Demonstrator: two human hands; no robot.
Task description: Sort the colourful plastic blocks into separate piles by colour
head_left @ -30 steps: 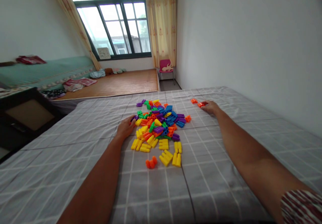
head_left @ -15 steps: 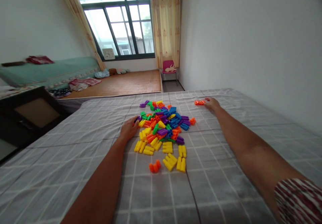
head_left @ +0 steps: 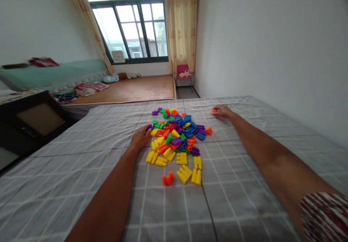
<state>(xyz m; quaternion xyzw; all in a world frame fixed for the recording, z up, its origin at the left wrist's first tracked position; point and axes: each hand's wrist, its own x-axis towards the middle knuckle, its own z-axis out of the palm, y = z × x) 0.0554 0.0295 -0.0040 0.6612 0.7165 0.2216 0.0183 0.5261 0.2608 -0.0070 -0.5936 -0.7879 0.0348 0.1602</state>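
Multicoloured plastic building blocks [head_left: 176, 135], tube-shaped and joined in short rows, lie heaped on a grey checked bedsheet [head_left: 108, 198]. At the pile's left edge, my left hand [head_left: 140, 137] has its fingers curled around a purple block [head_left: 149, 127], which they partly hide. Farther off to the right, apart from the heap, my right hand [head_left: 223, 112] is closed over a small orange block group [head_left: 215, 110]; its fingers cover much of it. Nearer to me lie several loose yellow blocks [head_left: 184, 174] and an orange block [head_left: 168, 178].
A white wall [head_left: 272, 46] runs along the right side. Beyond the sheet is a low bed with a brown mat [head_left: 141, 86]. A dark cabinet [head_left: 27, 122] stands at left, and a pink chair [head_left: 182, 69] holds a soft toy by the window.
My right hand has moved slightly left and its fingers have come over the orange block group, which showed beside them before. The left hand stays at the pile's edge.
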